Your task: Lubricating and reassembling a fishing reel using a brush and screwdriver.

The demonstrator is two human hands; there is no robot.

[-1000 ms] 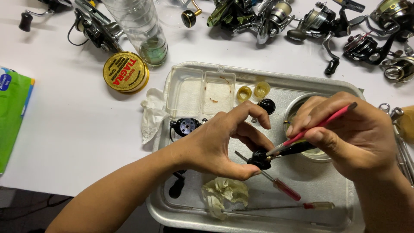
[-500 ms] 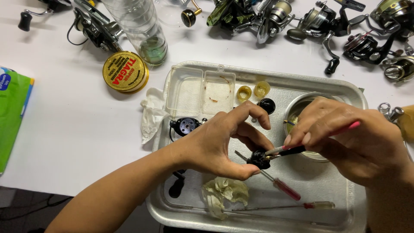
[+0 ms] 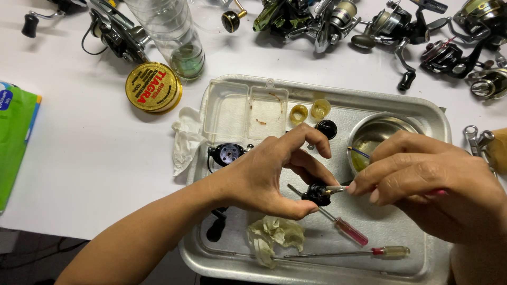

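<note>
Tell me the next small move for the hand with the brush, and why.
Probably keep the left hand pinching the small black reel part steady while the right hand works the thin brush tip around it, since the tip already touches the part over the metal tray.

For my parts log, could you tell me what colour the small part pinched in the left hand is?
Black; the small part shows best in the head view.

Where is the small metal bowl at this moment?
In the head view, the small metal bowl stands in the tray's right rear part, just above the right hand and right of the black round knob.
</note>
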